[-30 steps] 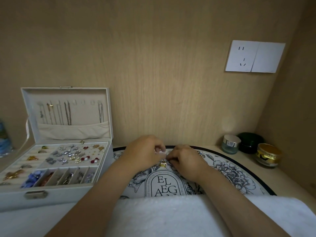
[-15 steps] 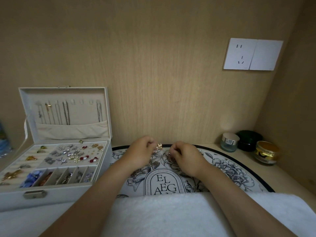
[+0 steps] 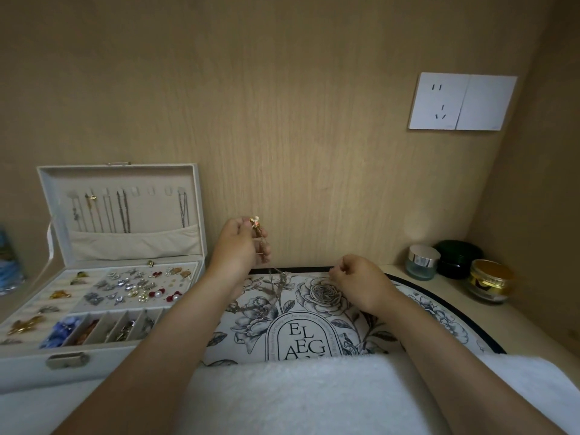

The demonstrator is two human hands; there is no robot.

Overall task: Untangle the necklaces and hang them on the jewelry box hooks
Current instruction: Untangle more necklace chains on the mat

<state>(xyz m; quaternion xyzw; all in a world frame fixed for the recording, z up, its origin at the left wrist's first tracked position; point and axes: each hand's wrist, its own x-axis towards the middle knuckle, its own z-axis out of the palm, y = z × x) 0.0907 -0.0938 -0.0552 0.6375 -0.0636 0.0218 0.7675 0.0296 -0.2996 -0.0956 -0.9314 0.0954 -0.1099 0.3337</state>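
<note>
My left hand (image 3: 237, 246) is raised above the mat and pinches a thin necklace with a gold pendant (image 3: 255, 222) at its top. Its chain hangs down to a small tangle of chains (image 3: 279, 282) on the floral mat (image 3: 417, 306). My right hand (image 3: 357, 277) stays low over the mat with its fingers curled, seemingly pinching a fine chain end that is too thin to make out. The white jewelry box (image 3: 67, 361) stands open at the left. Several necklaces (image 3: 122, 211) hang from the hooks in its lid, and some hooks (image 3: 152, 190) are bare.
Earrings and brooches fill the box's tray and compartments. A white towel (image 3: 314, 397) covers the near edge. Three jars stand at the back right: a glass one (image 3: 422, 262), a dark one (image 3: 456, 257) and a gold one (image 3: 489, 281). A wall socket (image 3: 461, 102) sits above them.
My left hand has lifted up and away from the mat, drawing the gold-pendant necklace out of the tangle. My hands have separated; the right one stayed low and shifted right.
</note>
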